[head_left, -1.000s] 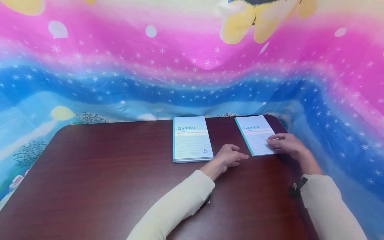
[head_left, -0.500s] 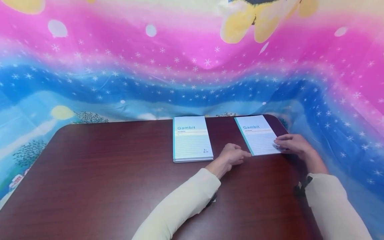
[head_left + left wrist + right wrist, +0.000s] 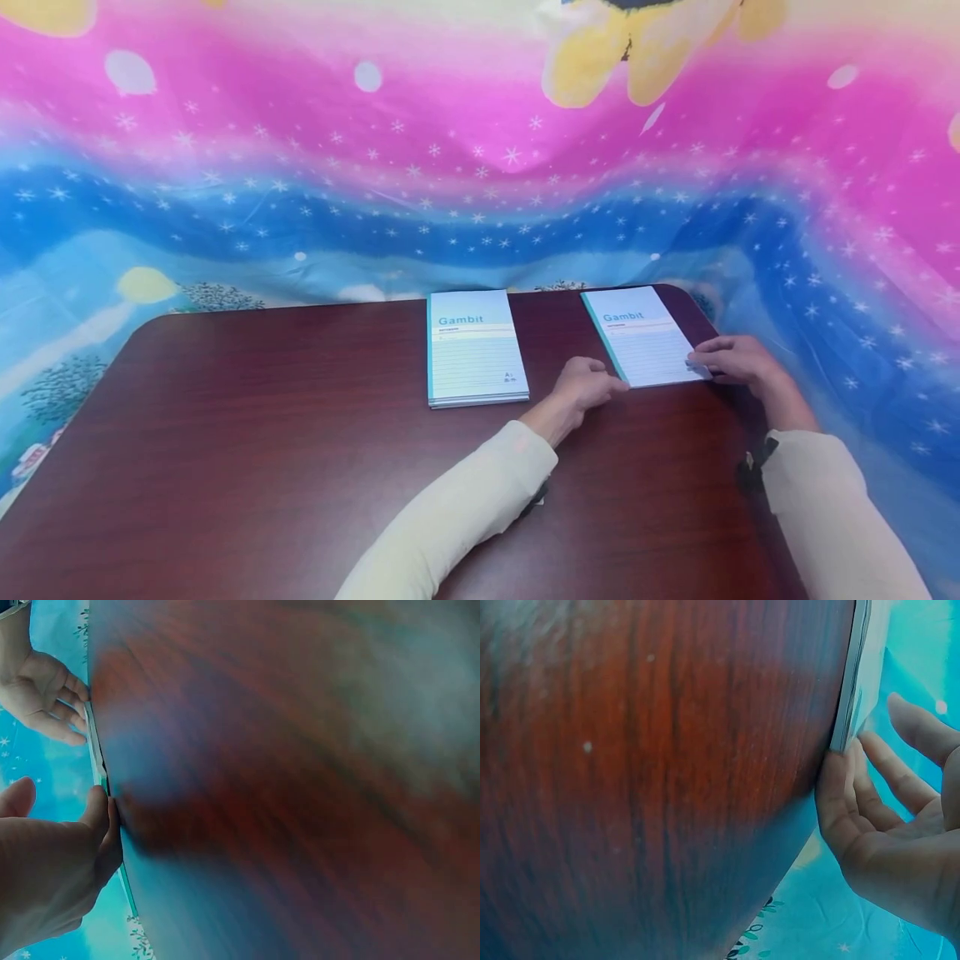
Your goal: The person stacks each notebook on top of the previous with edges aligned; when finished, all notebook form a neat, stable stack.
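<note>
A white notebook [image 3: 647, 333] with a teal spine and "Gambit" on its cover lies at the far right of the table. The fingertips of my left hand [image 3: 579, 385] touch its near left corner, and the thumb [image 3: 16, 799] is held apart. At the near right corner rests my right hand [image 3: 738, 364]. In the right wrist view, this hand's fingers [image 3: 896, 780] press against the notebook's edge [image 3: 841, 712], with the thumb off it. Left of both hands lies a stack of similar notebooks [image 3: 474, 346].
The dark brown wooden table [image 3: 262, 433] has rounded far corners. A printed cloth [image 3: 360, 192] in pink and blue hangs behind it and along its right side. The right hand is close to the table's right edge.
My right hand has moved slightly right to the notebook's right edge. My left hand has moved right until its fingers meet the near left corner. The view has shifted a little.
</note>
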### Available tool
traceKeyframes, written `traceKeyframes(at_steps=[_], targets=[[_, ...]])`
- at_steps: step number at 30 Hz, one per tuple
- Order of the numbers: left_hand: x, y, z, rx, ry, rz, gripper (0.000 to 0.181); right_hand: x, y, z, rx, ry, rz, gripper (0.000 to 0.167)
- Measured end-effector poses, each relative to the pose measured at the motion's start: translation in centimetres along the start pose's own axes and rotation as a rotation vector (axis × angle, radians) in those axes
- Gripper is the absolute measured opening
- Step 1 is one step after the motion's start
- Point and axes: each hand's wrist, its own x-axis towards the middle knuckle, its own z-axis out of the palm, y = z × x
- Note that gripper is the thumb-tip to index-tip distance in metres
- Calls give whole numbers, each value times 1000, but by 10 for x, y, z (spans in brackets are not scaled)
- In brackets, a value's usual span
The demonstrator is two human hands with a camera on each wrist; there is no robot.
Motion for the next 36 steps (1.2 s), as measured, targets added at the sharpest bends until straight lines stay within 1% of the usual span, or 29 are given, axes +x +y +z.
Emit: traceKeyframes(at_steps=[6,8,10,13,17,20,23,25,28,32,36], targets=[[2,0,7,0,0,4,45,0,-1,3,28,-27,-3,68],[2,0,8,-8,-6,6,37,0,-3,3,27,-27,3,68],[2,-1,8,-40,-10,9,30,0,-3,3,21,-26,9,67],[4,-1,8,-127,-19,7,26,0,-2,3,10,-29,11,65],[6,-2,9,-242,-47,-17,35,0,3,1,14,-53,11,64],[9,-3,10,-303,-65,-40,41,0,7,-1,42,-78,12,65],[12,-6,10,-359,-58,-51,45,-1,9,-2,84,-98,12,66],[14,-8,10,-379,-51,-53,47,-1,11,-3,127,-116,12,65],[16,-10,10,-362,-53,-41,50,-1,12,-3,218,-140,19,61],[16,-6,9,-248,-54,-20,53,-2,15,-5,301,-178,30,60],[16,-4,7,-136,-20,-7,53,-2,16,-5,335,-211,29,64]])
